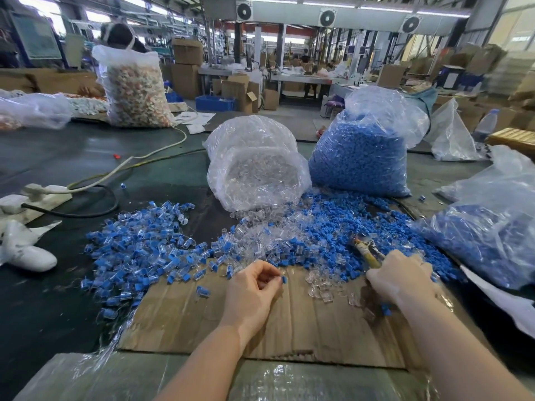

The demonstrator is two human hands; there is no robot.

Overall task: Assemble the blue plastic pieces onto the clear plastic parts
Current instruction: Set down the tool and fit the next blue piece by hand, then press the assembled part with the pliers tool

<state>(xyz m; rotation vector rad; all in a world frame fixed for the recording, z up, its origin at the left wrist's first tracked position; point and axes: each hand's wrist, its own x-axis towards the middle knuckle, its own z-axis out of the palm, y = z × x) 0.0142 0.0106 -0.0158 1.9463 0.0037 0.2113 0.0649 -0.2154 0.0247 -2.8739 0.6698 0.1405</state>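
My left hand (pixel 254 287) hovers over the cardboard sheet (pixel 202 322) and pinches a small blue plastic piece (pixel 284 279) at its fingertips. To its right, my right hand (pixel 396 277) grips a yellowish-handled tool (pixel 366 251) that points into the heap. Loose blue pieces (pixel 333 221) and clear plastic parts (pixel 254 241) lie mixed ahead of both hands. A few clear parts (pixel 320 287) sit on the cardboard between the hands. At the left spreads a pile of joined blue-and-clear parts (pixel 139 244).
An open bag of clear parts (pixel 254 166) and a bag of blue pieces (pixel 362 157) stand behind the heap. Another bag of blue pieces (pixel 489 241) lies at the right. Cables and a power strip (pixel 43 192) cross the left of the table. A person stands behind a far bag (pixel 133 88).
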